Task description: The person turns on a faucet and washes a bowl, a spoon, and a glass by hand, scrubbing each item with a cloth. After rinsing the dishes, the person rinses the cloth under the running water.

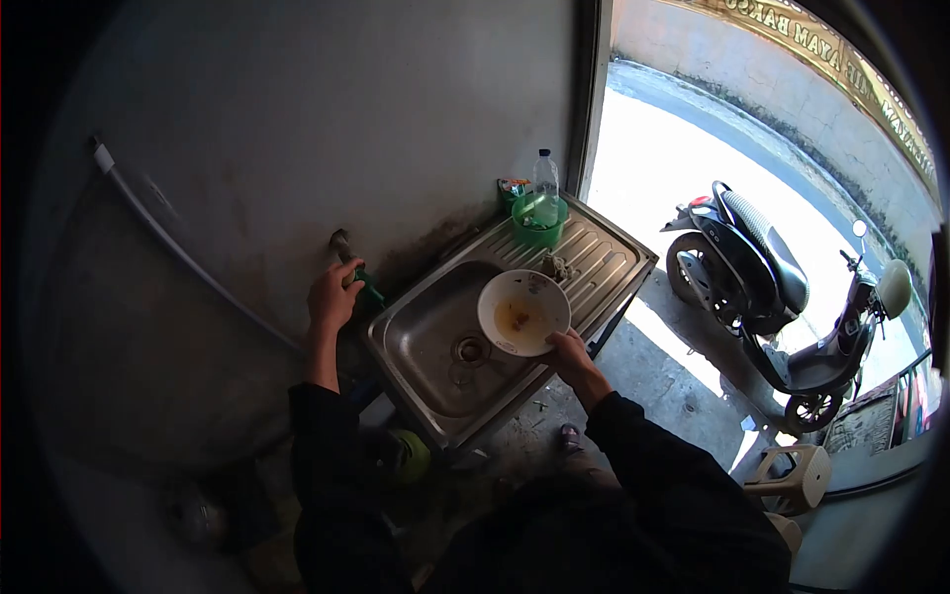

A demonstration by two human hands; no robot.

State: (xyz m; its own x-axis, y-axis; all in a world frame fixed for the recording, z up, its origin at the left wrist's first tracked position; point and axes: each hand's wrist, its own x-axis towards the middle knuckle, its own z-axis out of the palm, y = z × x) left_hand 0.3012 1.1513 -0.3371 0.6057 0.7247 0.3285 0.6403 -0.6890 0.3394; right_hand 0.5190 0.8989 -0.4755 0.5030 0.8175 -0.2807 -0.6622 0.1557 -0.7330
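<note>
My left hand (333, 295) is closed round the green handle of a tap (366, 282) on the wall, left of the sink. My right hand (572, 356) grips the lower right rim of a white bowl (542, 288), which it holds over the right side of the metal sink (416, 346). Brownish liquid with a dark bit lies in the bowl. The round drain (469, 348) shows just left of the bowl. Behind the bowl, a crumpled scrubber (557, 267) rests on the ribbed drainboard (612, 259).
On the drainboard's far side stand a green tub (539, 235) and a clear bottle (545, 178). A pale hose (188, 248) runs down the wall. Outside the doorway is a parked scooter (772, 287); a beige plastic stool (807, 478) stands at the lower right.
</note>
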